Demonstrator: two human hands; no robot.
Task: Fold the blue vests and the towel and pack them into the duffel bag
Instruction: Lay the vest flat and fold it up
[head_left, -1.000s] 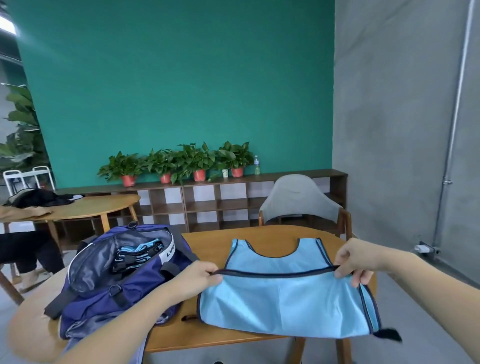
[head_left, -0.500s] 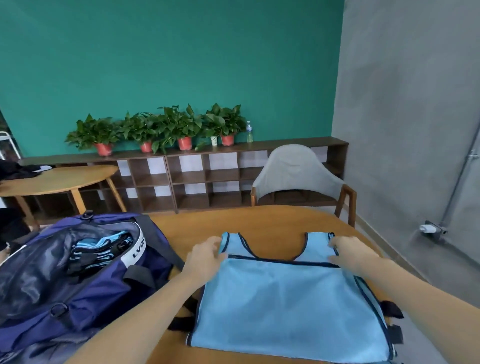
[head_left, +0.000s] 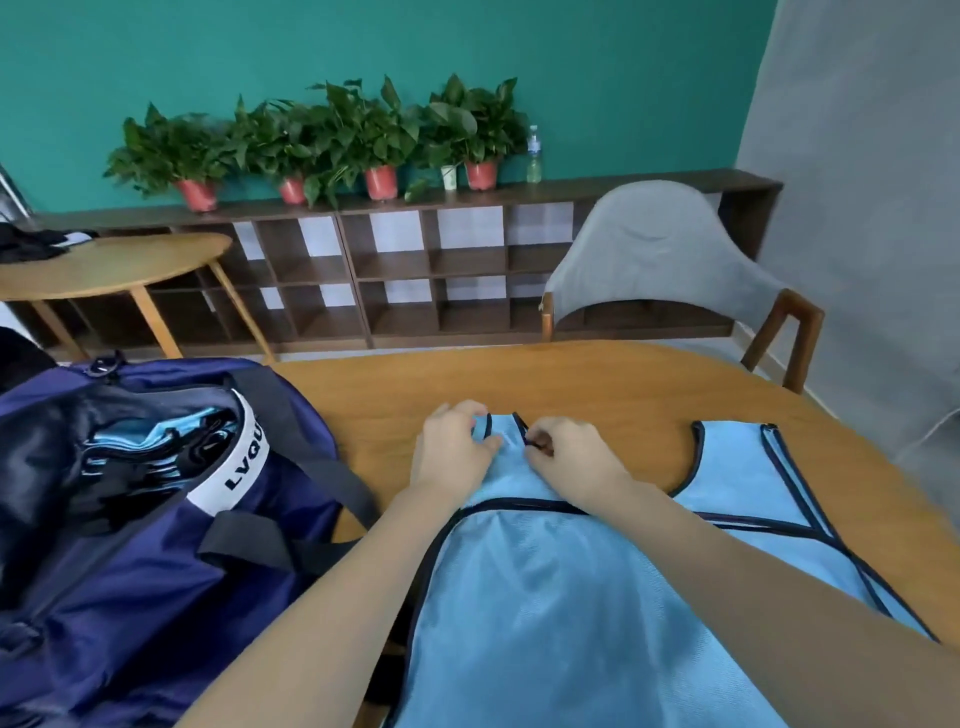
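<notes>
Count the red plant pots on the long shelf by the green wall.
4: the left pot, then the second, the third and the right one. Leaves may hide others.

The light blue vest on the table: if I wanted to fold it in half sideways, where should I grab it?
Probably take the blue vest by its free right shoulder strap, coming from the far right. That strap lies flat on the table with its dark-trimmed edge exposed, while the left hand and right hand already pinch the left strap.
</notes>
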